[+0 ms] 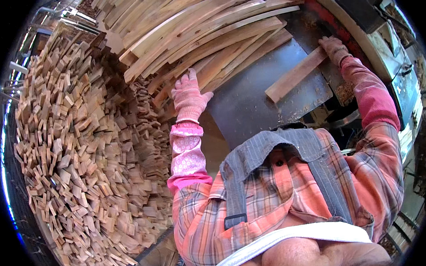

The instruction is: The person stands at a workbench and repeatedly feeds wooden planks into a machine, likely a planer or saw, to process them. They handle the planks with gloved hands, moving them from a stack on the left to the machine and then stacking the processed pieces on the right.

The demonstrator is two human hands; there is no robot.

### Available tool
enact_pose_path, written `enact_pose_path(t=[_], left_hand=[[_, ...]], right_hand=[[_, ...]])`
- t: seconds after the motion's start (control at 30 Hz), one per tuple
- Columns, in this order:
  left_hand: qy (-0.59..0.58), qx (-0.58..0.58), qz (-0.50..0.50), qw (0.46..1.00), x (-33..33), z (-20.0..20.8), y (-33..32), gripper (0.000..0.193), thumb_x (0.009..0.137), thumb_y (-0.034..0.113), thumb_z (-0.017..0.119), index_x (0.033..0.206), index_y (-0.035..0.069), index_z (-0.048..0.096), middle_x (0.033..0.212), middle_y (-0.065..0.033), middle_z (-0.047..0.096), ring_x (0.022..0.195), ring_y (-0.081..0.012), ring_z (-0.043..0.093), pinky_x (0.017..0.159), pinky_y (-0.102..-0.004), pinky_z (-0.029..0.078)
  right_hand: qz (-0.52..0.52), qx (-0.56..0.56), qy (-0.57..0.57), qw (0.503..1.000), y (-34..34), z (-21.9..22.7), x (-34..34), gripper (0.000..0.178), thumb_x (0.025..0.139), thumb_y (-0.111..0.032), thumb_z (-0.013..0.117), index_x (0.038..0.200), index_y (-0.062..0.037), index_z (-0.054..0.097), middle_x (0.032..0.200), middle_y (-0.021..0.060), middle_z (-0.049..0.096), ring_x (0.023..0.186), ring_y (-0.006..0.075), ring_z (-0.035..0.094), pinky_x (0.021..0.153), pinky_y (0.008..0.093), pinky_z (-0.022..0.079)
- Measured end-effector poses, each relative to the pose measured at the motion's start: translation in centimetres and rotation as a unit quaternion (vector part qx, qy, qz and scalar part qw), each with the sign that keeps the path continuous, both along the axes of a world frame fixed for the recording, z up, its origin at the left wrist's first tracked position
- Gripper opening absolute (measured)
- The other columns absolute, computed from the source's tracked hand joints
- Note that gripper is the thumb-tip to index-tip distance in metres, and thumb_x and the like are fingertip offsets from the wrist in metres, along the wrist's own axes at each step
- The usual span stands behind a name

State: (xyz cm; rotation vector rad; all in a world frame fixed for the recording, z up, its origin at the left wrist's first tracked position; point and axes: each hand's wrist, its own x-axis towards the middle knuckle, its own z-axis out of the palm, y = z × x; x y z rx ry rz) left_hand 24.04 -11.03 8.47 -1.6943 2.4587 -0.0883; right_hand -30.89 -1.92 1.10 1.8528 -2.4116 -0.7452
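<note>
My left hand point(190, 96), in a pink work glove, reaches to the near left ends of the long wooden strips point(229, 62). Its fingers are stretched out with the thumb apart, touching or just over the wood. At the right, my gloved right hand point(334, 50) is closed on the far end of a short flat wooden board point(297, 73). This board lies slantwise on the dark metal table point(249, 103), its other end pointing toward me and to the left. The thumb side of the right hand is partly hidden.
A large stack of short cut wood pieces point(78, 166) rises at my left. More long strips point(171, 22) lie piled at the far side. A red machine edge point(328, 16) borders the table at the right. Wood shavings point(345, 92) gather near my right forearm.
</note>
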Motion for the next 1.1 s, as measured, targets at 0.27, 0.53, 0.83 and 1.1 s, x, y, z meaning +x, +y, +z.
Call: enact_pose_path(t=[0.27,0.53,0.83,1.1], left_hand=[[0.016,-0.019,-0.053,0.998,-0.3,-2.0,0.5,0.096,0.076,0.046,0.087,0.153,0.011,0.042,0.143,-0.017,0.053,0.135,-0.0371,0.05,0.112,-0.0508,0.04],[0.014,-0.022,-0.005,1.0,-0.8,-2.5,1.3,0.096,0.077,0.036,0.087,0.155,0.008,0.04,0.15,-0.0204,0.048,0.142,-0.039,0.044,0.117,-0.0495,0.038],[-0.016,-0.022,-0.07,0.997,0.5,2.8,-5.2,0.07,0.083,0.03,0.074,0.147,0.01,0.052,0.133,-0.0176,0.063,0.124,-0.0345,0.061,0.106,-0.0476,0.049],[0.037,0.043,-0.001,0.998,-0.2,3.0,-6.8,0.064,0.085,0.032,0.07,0.146,0.016,0.056,0.145,-0.0139,0.059,0.135,-0.034,0.055,0.114,-0.044,0.044]], right_hand=[[0.173,-0.059,-0.155,0.971,4.2,2.3,14.1,0.046,0.082,-0.007,0.07,0.127,-0.0161,0.067,0.127,0.0093,0.068,0.122,0.0325,0.064,0.099,0.0435,0.055],[0.08,0.045,-0.166,0.982,4.1,4.5,12.3,0.051,0.08,-0.001,0.068,0.129,-0.0164,0.07,0.113,0.0137,0.075,0.109,0.036,0.071,0.095,0.0469,0.056],[0.243,-0.077,-0.261,0.931,-0.7,4.5,23.9,0.038,0.083,-0.009,0.065,0.121,-0.0098,0.071,0.115,0.0146,0.071,0.111,0.0337,0.069,0.093,0.047,0.056],[0.25,-0.079,-0.198,0.944,-5.4,4.3,32.2,0.037,0.079,-0.012,0.079,0.115,-0.0111,0.076,0.125,0.0113,0.071,0.118,0.0289,0.068,0.092,0.0427,0.056]])
